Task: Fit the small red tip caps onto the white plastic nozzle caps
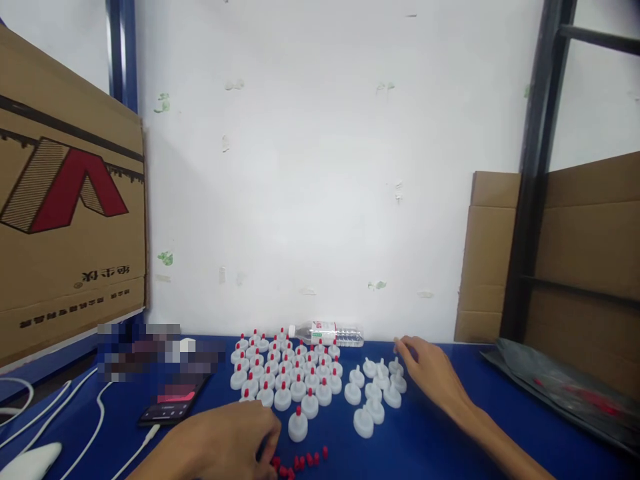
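on blue table (450,453), left hand (220,443) fingers hide their grip; right hand (433,377) fingers spread.

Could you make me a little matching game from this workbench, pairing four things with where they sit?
Things:
1. water bottle
2. phone
3. loose red tips
4. untipped white caps

Places:
A. by the left hand
B. lying at the wall, behind the caps
C. by the right hand
D. left of the red-tipped caps

Pairs: 1-B, 2-D, 3-A, 4-C
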Demonstrator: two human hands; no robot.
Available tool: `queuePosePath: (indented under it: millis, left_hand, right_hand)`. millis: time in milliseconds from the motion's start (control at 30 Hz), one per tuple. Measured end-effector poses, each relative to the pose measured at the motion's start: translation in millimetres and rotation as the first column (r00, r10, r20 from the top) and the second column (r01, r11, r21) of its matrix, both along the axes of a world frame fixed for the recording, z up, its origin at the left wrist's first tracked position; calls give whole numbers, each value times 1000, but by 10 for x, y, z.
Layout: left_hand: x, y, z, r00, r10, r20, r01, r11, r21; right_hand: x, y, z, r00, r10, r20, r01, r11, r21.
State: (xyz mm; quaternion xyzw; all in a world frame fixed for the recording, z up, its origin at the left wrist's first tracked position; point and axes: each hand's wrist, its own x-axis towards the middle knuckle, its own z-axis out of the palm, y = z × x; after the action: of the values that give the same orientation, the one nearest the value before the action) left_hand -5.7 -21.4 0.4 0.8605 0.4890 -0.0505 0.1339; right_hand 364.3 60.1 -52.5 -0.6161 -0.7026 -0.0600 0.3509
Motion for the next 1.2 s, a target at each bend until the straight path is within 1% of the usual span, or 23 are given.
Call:
queuePosePath:
  millis: [67,133,167,200,233,300,367,433,467,533,567,633,700,733,767,833,900,967,1000,1033,1100,1200]
  left_hand:
    - [24,-1,18,998,-20,62,16,998,67]
    - [68,-4,22,994,-43,99,25,985,172]
    - [98,-5,11,992,-43,122,14,974,228]
    - [132,-2,-14,987,-41,155,-5,958,286]
    - [166,5,-53,981,-41,189,-25,942,334]
    - [224,38,-169,969,-61,241,-40,917,396]
    - [256,97,-302,973,-92,213,-4,911,412]
    - [264,163,-400,978,-107,178,25,912,409]
    - [265,189,-425,975,-119,185,31,906,422]
    - [272,209,-429,949,-175,263,32,880,473]
    - [281,201,-417,916,-227,331,30,861,508]
    - [308,163,-392,817,-359,452,47,822,568]
    - [340,119,-397,728,-478,491,91,778,622]
    - [355,104,-415,709,-518,479,113,753,648]
    - [368,97,-441,712,-540,449,130,729,672]
    - [391,102,-501,761,-543,353,148,676,722]
    - [413,122,-546,831,-504,235,166,627,761]
    - [441,132,-554,879,-457,136,190,599,778]
    - [456,129,-543,891,-441,114,198,600,775]
    - [470,119,-526,896,-428,114,198,616,762]
    - [488,90,-480,896,-412,166,180,678,713]
    - [453,65,-415,868,-387,310,133,783,607]
  right_hand:
    - [-95,-79,56,999,44,-6,-43,998,51]
    - [-241,-203,98,991,131,2,-130,984,121]
    - [-330,-280,114,978,207,21,-208,962,174]
    - [-426,-363,127,956,288,54,-292,930,224]
    - [-525,-449,136,930,356,95,-368,897,246]
    - [-717,-612,140,875,457,160,-484,840,247]
    - [-872,-733,111,809,548,214,-587,778,225]
    - [-971,-796,37,749,609,261,-660,721,212]
    - [-999,-805,-15,740,616,269,-670,710,216]
    - [-1027,-794,-136,760,599,253,-649,719,247]
    - [-1032,-780,-193,777,583,237,-629,729,271]
    - [-1036,-752,-277,792,560,242,-610,733,300]
    - [-1035,-735,-308,779,561,280,-627,716,307]
    - [-1034,-730,-306,770,568,291,-637,706,308]
    - [-1030,-728,-295,760,580,294,-649,694,311]
    - [-1021,-729,-256,745,605,282,-668,674,317]
    - [-1015,-739,-198,738,616,275,-675,667,317]
    - [-1019,-764,-118,734,614,290,-679,662,317]
    - [-1026,-781,-73,727,611,312,-686,655,315]
    - [-1034,-800,-26,717,607,342,-696,648,310]
    - [-1040,-826,56,696,593,404,-713,635,297]
    - [-955,-785,122,672,560,485,-731,607,313]
